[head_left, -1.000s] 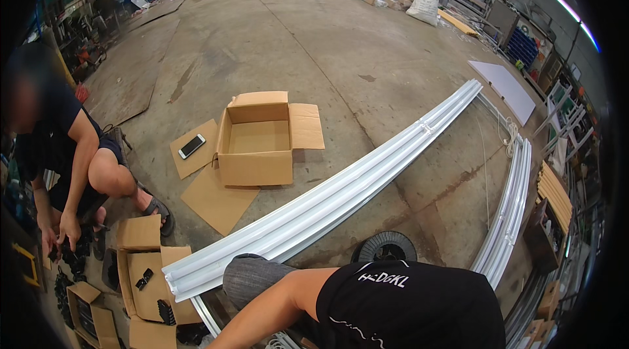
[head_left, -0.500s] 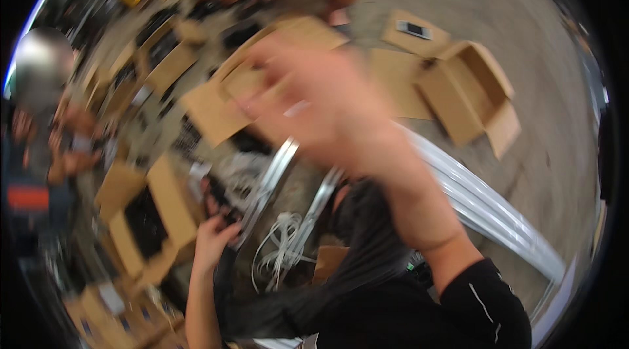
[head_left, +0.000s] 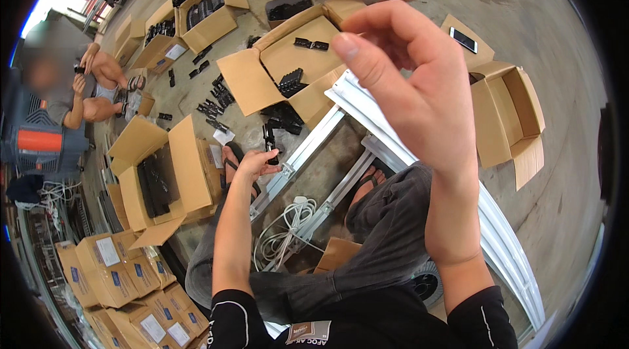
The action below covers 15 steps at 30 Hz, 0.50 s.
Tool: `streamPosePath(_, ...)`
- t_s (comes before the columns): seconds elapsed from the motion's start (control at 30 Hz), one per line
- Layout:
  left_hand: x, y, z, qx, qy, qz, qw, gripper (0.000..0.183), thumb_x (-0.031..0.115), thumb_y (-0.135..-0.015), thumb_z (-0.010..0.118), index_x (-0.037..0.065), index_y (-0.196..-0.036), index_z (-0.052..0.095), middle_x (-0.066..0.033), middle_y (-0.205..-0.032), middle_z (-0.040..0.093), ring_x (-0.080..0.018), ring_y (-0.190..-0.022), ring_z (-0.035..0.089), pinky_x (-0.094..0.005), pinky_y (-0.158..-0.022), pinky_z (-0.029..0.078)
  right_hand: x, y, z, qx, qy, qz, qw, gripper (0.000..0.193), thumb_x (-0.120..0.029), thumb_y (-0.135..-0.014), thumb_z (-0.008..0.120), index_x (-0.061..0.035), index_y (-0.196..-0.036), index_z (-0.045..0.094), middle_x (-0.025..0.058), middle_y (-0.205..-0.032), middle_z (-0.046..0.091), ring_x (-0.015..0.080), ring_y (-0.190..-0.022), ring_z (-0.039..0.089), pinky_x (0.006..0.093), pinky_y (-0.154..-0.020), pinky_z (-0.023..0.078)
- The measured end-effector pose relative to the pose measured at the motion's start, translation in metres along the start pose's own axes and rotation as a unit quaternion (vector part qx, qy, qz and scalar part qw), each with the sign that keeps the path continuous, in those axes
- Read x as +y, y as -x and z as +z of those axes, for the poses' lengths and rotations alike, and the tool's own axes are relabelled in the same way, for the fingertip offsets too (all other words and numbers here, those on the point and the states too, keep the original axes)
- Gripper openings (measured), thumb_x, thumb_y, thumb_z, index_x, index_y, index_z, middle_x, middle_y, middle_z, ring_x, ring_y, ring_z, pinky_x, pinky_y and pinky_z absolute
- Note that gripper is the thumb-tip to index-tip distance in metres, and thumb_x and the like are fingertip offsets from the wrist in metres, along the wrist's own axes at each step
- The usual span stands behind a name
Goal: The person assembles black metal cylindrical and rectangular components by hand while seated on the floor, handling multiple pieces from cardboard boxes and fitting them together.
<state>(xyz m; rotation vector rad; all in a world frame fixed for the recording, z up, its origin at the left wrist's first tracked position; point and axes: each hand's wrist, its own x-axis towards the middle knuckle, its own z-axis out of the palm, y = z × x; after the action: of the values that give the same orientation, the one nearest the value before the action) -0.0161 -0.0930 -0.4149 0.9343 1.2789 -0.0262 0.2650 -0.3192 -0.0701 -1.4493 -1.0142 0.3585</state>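
Observation:
My left hand (head_left: 256, 163) is closed on a small black plastic part (head_left: 268, 137), held upright between thumb and fingers beside a silver metal rail (head_left: 301, 146). My right hand (head_left: 419, 87) is raised close to the camera, its fingers curved and thumb apart, with nothing visible in the grip. Beyond it stands an open cardboard box (head_left: 246, 80) holding a few black parts (head_left: 290, 80). The right hand hides part of that box's right side. Loose black parts (head_left: 216, 100) lie on the floor left of the box.
Another open carton (head_left: 193, 172) with black pieces stands at the left, above stacked boxes (head_left: 108, 270). A bundled white cable (head_left: 288, 228) lies between my legs. At the right are an open box (head_left: 501, 113), a phone (head_left: 464, 39) and long white panels (head_left: 508, 251). Two people sit nearby.
The view has shifted and sharpened. My right hand has drawn away from over the middle box toward the right. My left hand, still with the black part, appears farther forward.

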Motion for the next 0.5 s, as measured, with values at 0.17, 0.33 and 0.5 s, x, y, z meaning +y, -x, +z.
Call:
streamPosePath(0.17, 0.003, -0.048, 0.012, 0.031, 0.087, 0.016, 0.996, 0.042, 0.021, -0.092, 0.073, -0.011, -0.111, 0.054, -0.0183, -0.098, 0.064, -0.0327, -0.076, 0.072, -0.0325, -0.06, 0.062, 0.008, 0.0, -0.002, 0.006, 0.058, -0.048, 0.997, 0.024, -0.019, -0.09, 0.075, 0.001, -0.101, 0.066, 0.0013, -0.08, 0.065, 0.0067, -0.074, 0.059, 0.0221, -0.068, 0.047)
streamPosePath(0.33, 0.01, -0.091, 0.018, 0.045, 0.196, 0.048, 0.978, 0.028, 0.016, -0.097, 0.065, -0.006, -0.111, 0.056, -0.0181, -0.1, 0.066, -0.0361, -0.087, 0.071, -0.0349, -0.066, 0.065, 0.019, -0.006, -0.002, -0.008, 0.075, -0.039, 0.996, 0.026, -0.018, -0.088, 0.076, 0.0016, -0.101, 0.066, 0.0019, -0.079, 0.064, 0.0073, -0.072, 0.058, 0.0223, -0.066, 0.047)
streamPosePath(0.5, 0.005, -0.139, 0.003, 0.034, 0.291, 0.091, 0.952, 0.028, 0.009, -0.097, 0.061, -0.009, -0.116, 0.051, -0.023, -0.11, 0.062, -0.0405, -0.092, 0.07, -0.0391, -0.072, 0.066, 0.019, -0.011, 0.01, -0.022, 0.062, -0.009, 0.998, 0.024, -0.014, -0.087, 0.077, 0.0022, -0.101, 0.066, 0.0023, -0.079, 0.065, 0.0068, -0.07, 0.058, 0.0213, -0.065, 0.046)
